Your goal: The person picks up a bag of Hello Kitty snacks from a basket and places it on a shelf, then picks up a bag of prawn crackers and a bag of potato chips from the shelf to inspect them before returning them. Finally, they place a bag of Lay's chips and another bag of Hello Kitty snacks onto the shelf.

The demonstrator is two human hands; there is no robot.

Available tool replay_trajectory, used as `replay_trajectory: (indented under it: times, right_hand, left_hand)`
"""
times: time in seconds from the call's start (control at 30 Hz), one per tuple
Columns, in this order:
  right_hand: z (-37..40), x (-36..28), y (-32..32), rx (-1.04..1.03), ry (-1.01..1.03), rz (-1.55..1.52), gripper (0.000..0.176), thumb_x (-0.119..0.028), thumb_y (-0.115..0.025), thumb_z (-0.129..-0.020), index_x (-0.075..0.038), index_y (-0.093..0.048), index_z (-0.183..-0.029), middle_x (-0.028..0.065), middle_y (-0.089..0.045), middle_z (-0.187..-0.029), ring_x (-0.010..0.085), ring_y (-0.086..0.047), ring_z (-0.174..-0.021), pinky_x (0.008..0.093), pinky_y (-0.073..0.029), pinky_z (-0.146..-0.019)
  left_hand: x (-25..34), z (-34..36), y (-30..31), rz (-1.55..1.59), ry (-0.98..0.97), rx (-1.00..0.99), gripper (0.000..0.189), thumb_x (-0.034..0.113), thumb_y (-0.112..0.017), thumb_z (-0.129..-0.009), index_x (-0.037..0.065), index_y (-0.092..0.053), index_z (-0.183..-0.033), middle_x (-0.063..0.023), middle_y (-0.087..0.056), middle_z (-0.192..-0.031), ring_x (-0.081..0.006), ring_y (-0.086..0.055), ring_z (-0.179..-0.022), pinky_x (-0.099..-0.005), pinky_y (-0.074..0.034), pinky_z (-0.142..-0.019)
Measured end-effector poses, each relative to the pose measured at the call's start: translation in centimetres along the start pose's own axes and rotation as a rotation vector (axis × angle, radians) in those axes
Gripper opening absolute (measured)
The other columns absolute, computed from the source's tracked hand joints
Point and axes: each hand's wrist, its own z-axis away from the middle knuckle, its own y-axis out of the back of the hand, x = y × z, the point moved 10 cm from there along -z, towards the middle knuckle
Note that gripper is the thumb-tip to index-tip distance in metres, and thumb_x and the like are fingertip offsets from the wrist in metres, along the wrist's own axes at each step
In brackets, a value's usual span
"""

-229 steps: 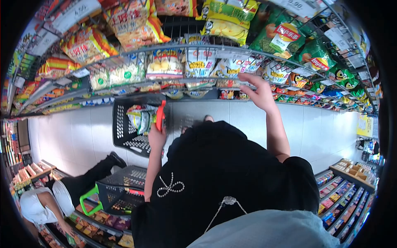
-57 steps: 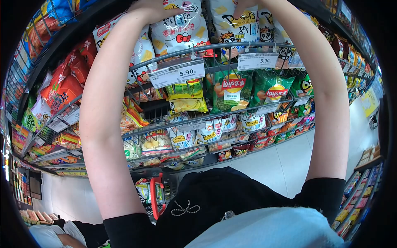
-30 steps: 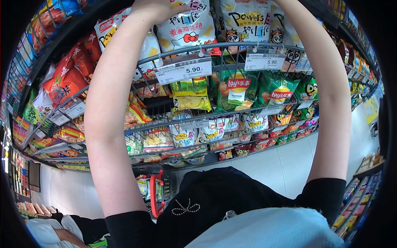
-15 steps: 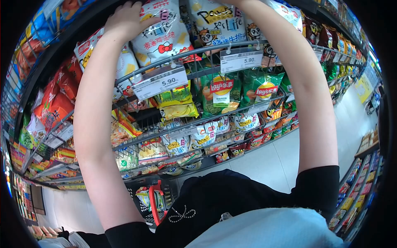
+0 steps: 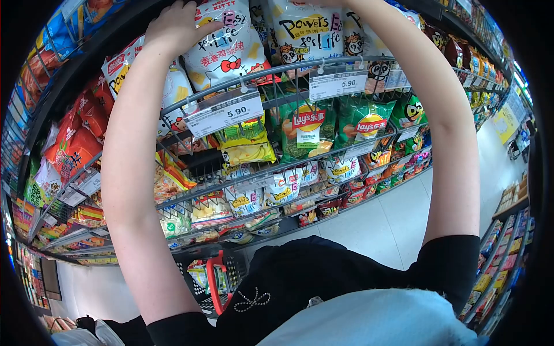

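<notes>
My left hand (image 5: 178,27) lies against the upper left side of a white Hello Kitty snack bag (image 5: 226,49) on the wire shelf. Its fingers are stretched upward and the thumb is spread across the bag's front. At the top edge of the view, my right hand (image 5: 330,2) is only partly visible, with its fingers hidden. It is at the top of a white "Powers Easy for Life" snack bag (image 5: 309,37), which stands behind the shelf's wire front. I cannot make out whether the right hand grips it.
Price tags (image 5: 226,113) hang on the shelf's wire rail (image 5: 277,70). Green Lay's bags (image 5: 306,130) sit one level below. Red bags (image 5: 72,147) are at left. A shopping basket with a red handle (image 5: 216,282) stands by my body. Floor tiles (image 5: 375,222) show at right.
The "Powers" bag under my right hand has shifted slightly right and turned, showing more bag behind it. My right forearm has moved outward to the right. My left hand has barely moved.
</notes>
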Motion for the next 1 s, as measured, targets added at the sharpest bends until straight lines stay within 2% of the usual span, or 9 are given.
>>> replay_trajectory:
  times: [0.17, 0.27, 0.4, 0.5, 0.6, 0.7, 0.73, 0.8, 1.0]
  right_hand:
    - [5.3, -3.6, 4.5, 0.213, 0.311, -0.084, 0.057, -0.043, -0.051, -0.082, 0.008, -0.052, -0.107, 0.0251, -0.054, -0.109, 0.0374, -0.052, -0.101, 0.0412, -0.041, -0.087]
    - [7.7, -0.9, 4.2, -0.153, 0.109, -0.228, 0.058, -0.036, -0.056, -0.08, 0.008, -0.046, -0.116, 0.0248, -0.054, -0.107, 0.0379, -0.051, -0.101, 0.0406, -0.042, -0.086]
    - [10.1, 1.9, 7.5, -0.02, 0.056, 0.068, 0.062, -0.033, -0.061, -0.076, 0.008, -0.042, -0.118, 0.0265, -0.055, -0.101, 0.0375, -0.053, -0.097, 0.0408, -0.043, -0.084]
    - [10.9, 5.3, 6.5, -0.092, -0.122, 0.175, 0.073, -0.042, -0.065, -0.071, 0.008, -0.042, -0.118, 0.0286, -0.054, -0.102, 0.0378, -0.052, -0.099, 0.0408, -0.043, -0.085]
    - [11.1, 7.6, 5.2, -0.152, -0.233, 0.095, 0.077, -0.05, -0.064, -0.07, 0.008, -0.044, -0.117, 0.0286, -0.053, -0.108, 0.0388, -0.051, -0.102, 0.0401, -0.042, -0.087]
    - [11.0, 11.1, 1.7, 0.084, -0.107, -0.12, 0.078, -0.054, -0.062, -0.07, 0.008, -0.046, -0.114, 0.0297, -0.052, -0.109, 0.0393, -0.05, -0.103, 0.04, -0.042, -0.088]
    - [11.4, 11.9, 1.1, 0.228, -0.106, -0.118, 0.072, -0.054, -0.062, -0.07, 0.008, -0.052, -0.105, 0.0293, -0.054, -0.103, 0.0395, -0.052, -0.099, 0.0417, -0.043, -0.083]
    - [11.5, 10.4, 1.8, 0.092, -0.272, -0.103, 0.065, -0.056, -0.059, -0.071, 0.005, -0.056, -0.095, 0.028, -0.057, -0.093, 0.0403, -0.054, -0.092, 0.0439, -0.043, -0.077]
    - [12.9, 11.1, 3.4, 0.191, -0.525, 0.006, 0.056, -0.057, -0.056, -0.073, -0.001, -0.057, -0.079, 0.0223, -0.06, -0.078, 0.0386, -0.057, -0.08, 0.0449, -0.044, -0.07]
  left_hand:
    - [-0.1, -0.2, -0.4, -0.036, -0.02, 0.047, 0.069, 0.062, -0.05, -0.076, 0.005, -0.051, -0.116, -0.014, -0.053, -0.112, -0.0279, -0.051, -0.107, -0.0409, -0.044, -0.085]
    - [-0.1, -0.2, -0.4, -0.023, -0.02, 0.068, 0.069, 0.061, -0.05, -0.076, 0.004, -0.051, -0.115, -0.0141, -0.053, -0.112, -0.0275, -0.051, -0.107, -0.0403, -0.045, -0.084]
    - [0.1, -0.2, -0.5, -0.029, 0.034, -0.068, 0.074, 0.059, -0.049, -0.078, 0.003, -0.042, -0.126, -0.0161, -0.044, -0.126, -0.03, -0.043, -0.117, -0.0379, -0.039, -0.094]
    - [0.1, -0.1, -0.2, -0.03, 0.005, 0.045, 0.07, 0.059, -0.05, -0.077, 0.005, -0.048, -0.12, -0.0142, -0.05, -0.118, -0.0268, -0.049, -0.111, -0.0393, -0.044, -0.088]
    - [0.0, 0.0, -0.1, -0.024, 0.0, 0.062, 0.069, 0.059, -0.05, -0.078, 0.005, -0.047, -0.121, -0.0139, -0.05, -0.119, -0.0267, -0.047, -0.113, -0.0394, -0.043, -0.089]
    - [-0.1, 0.1, -0.1, -0.033, -0.012, 0.085, 0.069, 0.058, -0.05, -0.078, 0.005, -0.047, -0.121, -0.0139, -0.048, -0.121, -0.0268, -0.046, -0.114, -0.0391, -0.042, -0.09]
    - [0.0, 0.2, -0.3, -0.036, -0.002, 0.044, 0.07, 0.058, -0.049, -0.078, 0.004, -0.045, -0.123, -0.0151, -0.046, -0.124, -0.0279, -0.044, -0.116, -0.0388, -0.04, -0.092]
    - [0.1, 0.2, -0.3, -0.042, 0.02, -0.036, 0.073, 0.058, -0.047, -0.079, 0.003, -0.042, -0.126, -0.0175, -0.042, -0.129, -0.03, -0.041, -0.119, -0.0382, -0.037, -0.096]
    - [0.1, 0.2, -0.3, -0.039, -0.001, 0.004, 0.072, 0.058, -0.047, -0.079, 0.003, -0.043, -0.126, -0.0175, -0.042, -0.129, -0.0298, -0.041, -0.119, -0.0385, -0.037, -0.096]
